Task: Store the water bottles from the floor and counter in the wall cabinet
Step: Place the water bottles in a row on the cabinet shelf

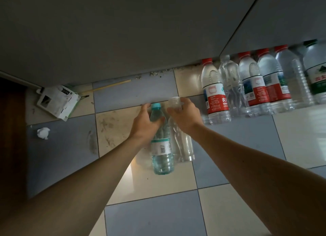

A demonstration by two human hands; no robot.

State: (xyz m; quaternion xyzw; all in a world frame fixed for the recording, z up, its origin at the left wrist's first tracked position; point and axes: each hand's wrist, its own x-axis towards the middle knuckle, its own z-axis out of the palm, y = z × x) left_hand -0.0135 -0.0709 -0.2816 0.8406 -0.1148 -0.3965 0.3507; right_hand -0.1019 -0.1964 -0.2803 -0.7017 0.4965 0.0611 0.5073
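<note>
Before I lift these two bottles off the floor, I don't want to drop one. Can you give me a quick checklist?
1. Left hand curled round the teal-capped bottle: ok.
2. Right hand gripping the clear bottle near its top: ok.
3. Teal cap on: ok.
4. Clear bottle's cap sealed: cannot tell.
5. Both clear of the row of red-capped bottles: ok.
6. Wall cabinet open: cannot tell, out of view.

- The teal-capped clear plastic bottle (161, 145) stands on the tiled floor (155, 216), touching the clear uncapped plastic bottle (181, 142) on its right.
- A row of red-capped water bottles (247, 87) lines the cabinet base, farther right.
- A crumpled white paper ball (43, 133) lies far left.
</note>
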